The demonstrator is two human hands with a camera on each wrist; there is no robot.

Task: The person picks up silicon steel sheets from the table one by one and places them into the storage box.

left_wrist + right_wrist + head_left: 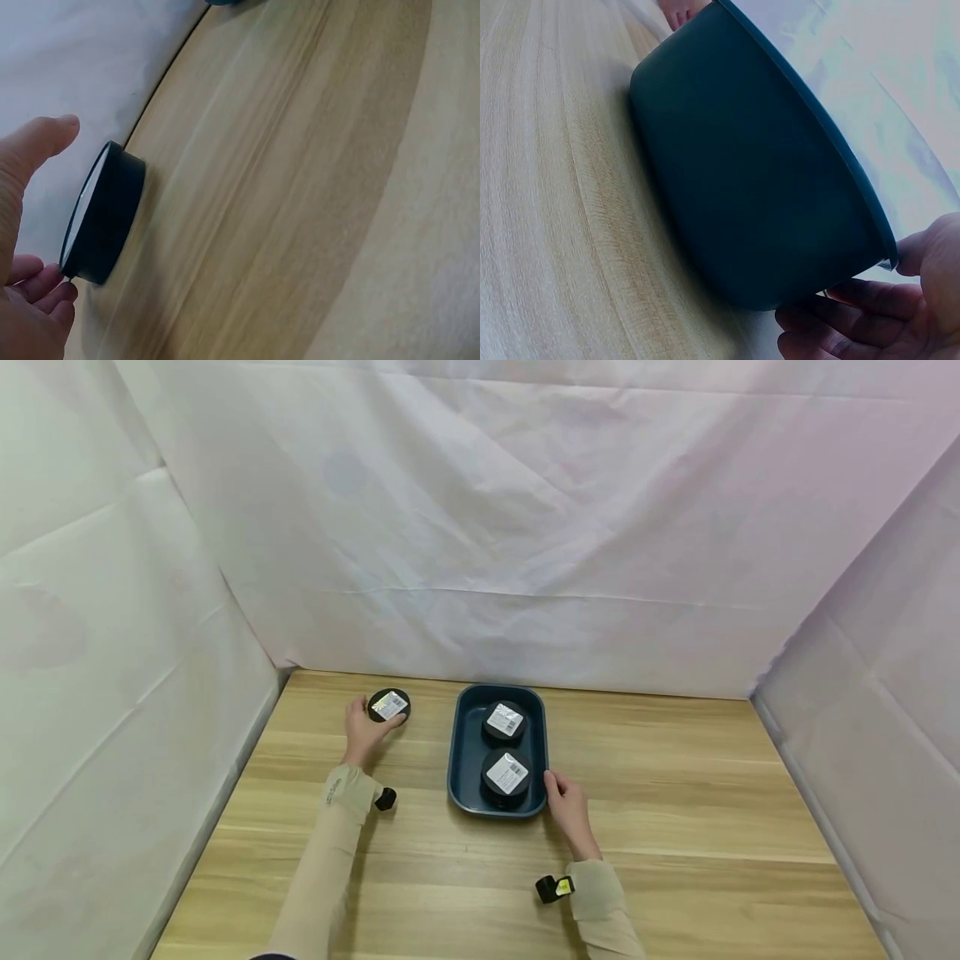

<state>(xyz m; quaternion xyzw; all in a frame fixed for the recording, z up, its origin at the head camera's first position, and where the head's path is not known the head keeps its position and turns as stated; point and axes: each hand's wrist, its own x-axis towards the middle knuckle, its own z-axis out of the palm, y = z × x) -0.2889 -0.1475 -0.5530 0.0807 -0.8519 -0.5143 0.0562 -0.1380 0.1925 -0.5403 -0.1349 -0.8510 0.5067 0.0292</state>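
Note:
A black round tub [389, 705] with a white barcode label on top stands on the wooden table, left of a dark blue tray. My left hand [364, 730] is spread around it. In the left wrist view, the fingertips [66, 296] touch or nearly touch the tub's lower edge, while the thumb [56, 135] stands apart from it. Two similar black tubs, a far one [495, 733] and a near one [495, 791], sit inside the tray [459, 806]. At the tray's near right corner, my right hand [568, 810] pinches the rim, thumb above and fingers beneath.
White cloth [480, 527] hangs behind the table and along both sides. Wooden tabletop [690, 793] extends to the right of the tray and in front of it. A small black camera is strapped at each wrist.

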